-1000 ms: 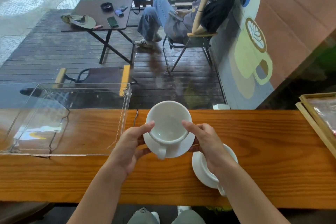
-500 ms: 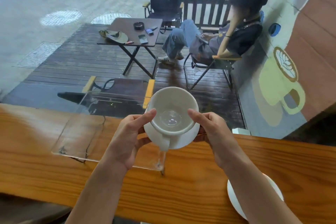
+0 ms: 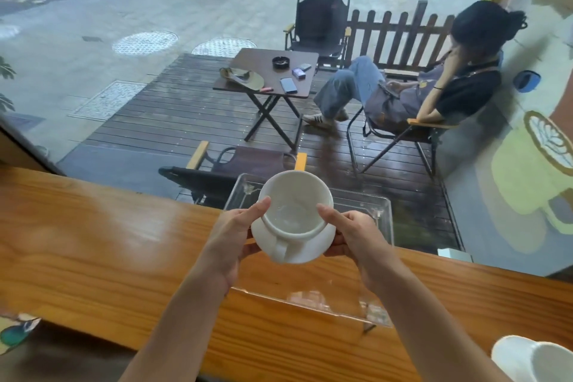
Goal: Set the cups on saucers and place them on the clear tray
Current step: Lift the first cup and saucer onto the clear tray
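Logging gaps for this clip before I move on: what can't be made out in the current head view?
- Second cup and saucer: cut off by the bottom right corner.
- Clear tray: its middle is hidden behind the held cup, saucer and both hands.
- Left hand and right hand: the fingers under the saucer are hidden.
- Whether the saucer touches the tray floor: cannot tell.

The cup (image 3: 296, 214) and the saucer (image 3: 313, 245) under it are plain glossy white. The tray (image 3: 376, 217) is clear and colourless. The tabletop (image 3: 93, 242) is warm orange-brown wood with darker grain. At five o'clock, a second cup (image 3: 552, 363) is white.
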Action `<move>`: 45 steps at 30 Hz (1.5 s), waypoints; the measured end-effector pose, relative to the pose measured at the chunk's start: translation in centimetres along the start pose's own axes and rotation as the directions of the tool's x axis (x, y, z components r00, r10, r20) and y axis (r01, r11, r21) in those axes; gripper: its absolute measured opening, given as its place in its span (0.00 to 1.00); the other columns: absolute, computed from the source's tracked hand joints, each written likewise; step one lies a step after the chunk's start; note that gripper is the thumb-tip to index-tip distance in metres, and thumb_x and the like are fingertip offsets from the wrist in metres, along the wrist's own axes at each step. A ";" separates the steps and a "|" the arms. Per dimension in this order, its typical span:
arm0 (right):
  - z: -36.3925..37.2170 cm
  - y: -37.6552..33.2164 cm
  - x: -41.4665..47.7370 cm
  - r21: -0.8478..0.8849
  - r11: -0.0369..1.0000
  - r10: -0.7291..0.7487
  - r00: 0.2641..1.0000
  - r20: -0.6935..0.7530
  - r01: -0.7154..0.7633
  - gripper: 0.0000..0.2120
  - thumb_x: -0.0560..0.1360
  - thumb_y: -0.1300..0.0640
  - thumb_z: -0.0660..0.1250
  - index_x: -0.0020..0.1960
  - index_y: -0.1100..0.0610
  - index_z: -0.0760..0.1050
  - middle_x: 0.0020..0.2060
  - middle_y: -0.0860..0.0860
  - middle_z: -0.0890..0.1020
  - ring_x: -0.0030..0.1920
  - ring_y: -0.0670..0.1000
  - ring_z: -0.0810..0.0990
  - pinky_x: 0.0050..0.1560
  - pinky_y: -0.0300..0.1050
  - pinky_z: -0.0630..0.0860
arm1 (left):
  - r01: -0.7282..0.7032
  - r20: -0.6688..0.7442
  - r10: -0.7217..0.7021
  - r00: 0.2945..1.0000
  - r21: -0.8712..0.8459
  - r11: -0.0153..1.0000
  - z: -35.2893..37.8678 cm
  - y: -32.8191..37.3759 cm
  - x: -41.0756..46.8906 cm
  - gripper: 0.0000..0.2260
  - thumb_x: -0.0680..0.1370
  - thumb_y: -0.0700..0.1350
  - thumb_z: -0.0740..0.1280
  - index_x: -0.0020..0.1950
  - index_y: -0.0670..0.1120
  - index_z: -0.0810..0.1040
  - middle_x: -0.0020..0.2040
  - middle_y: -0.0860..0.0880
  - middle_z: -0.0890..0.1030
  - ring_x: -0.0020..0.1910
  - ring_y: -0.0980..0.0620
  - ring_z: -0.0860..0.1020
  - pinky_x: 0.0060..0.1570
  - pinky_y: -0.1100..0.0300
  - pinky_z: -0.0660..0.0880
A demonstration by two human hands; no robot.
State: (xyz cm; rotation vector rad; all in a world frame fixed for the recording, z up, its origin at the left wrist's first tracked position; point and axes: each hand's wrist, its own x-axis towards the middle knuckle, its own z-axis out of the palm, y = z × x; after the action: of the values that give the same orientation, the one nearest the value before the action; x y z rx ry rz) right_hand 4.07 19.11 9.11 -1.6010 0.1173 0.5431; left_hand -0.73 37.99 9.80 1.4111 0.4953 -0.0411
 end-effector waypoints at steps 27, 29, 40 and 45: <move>4.1 1.1 5.4 -0.333 0.943 -0.048 0.998 -0.051 0.029 0.26 0.70 0.35 0.63 0.40 0.61 0.75 0.35 0.54 0.77 0.34 0.50 0.75 0.33 0.42 0.72 | -0.194 -0.094 0.348 0.933 0.682 0.705 -3.3 -2.0 4.7 0.16 0.78 0.56 0.58 0.43 0.46 0.75 0.35 0.50 0.78 0.37 0.52 0.78 0.36 0.58 0.76; 4.0 0.9 5.5 -0.347 0.937 -0.042 0.998 -0.047 0.024 0.26 0.70 0.35 0.63 0.39 0.61 0.75 0.35 0.54 0.78 0.34 0.50 0.75 0.33 0.42 0.72 | -0.190 -0.071 0.342 0.937 0.717 0.670 -3.3 -1.9 4.9 0.16 0.78 0.56 0.57 0.45 0.45 0.75 0.35 0.52 0.77 0.36 0.53 0.78 0.35 0.58 0.75; 0.4 0.6 4.3 -0.370 0.926 -0.122 0.988 -0.097 0.078 0.30 0.71 0.37 0.64 0.61 0.60 0.73 0.55 0.54 0.79 0.53 0.54 0.78 0.52 0.50 0.75 | -0.180 -0.096 0.593 0.799 0.904 0.388 -2.0 0.9 3.3 0.17 0.76 0.55 0.62 0.56 0.43 0.74 0.50 0.41 0.81 0.48 0.42 0.78 0.44 0.49 0.74; -5.0 1.0 1.8 -0.361 0.923 -0.196 0.969 -0.149 0.131 0.33 0.72 0.40 0.66 0.70 0.58 0.66 0.57 0.53 0.76 0.56 0.52 0.76 0.54 0.45 0.73 | -0.387 0.096 0.586 0.805 0.834 0.394 3.0 2.5 1.0 0.24 0.74 0.55 0.64 0.67 0.46 0.69 0.64 0.44 0.76 0.61 0.44 0.73 0.57 0.48 0.69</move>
State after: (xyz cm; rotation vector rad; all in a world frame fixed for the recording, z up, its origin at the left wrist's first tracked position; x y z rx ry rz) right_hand 6.60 14.65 7.50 -1.9878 0.0224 0.2941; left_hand 1.90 35.83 11.96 2.5094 0.1808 0.4362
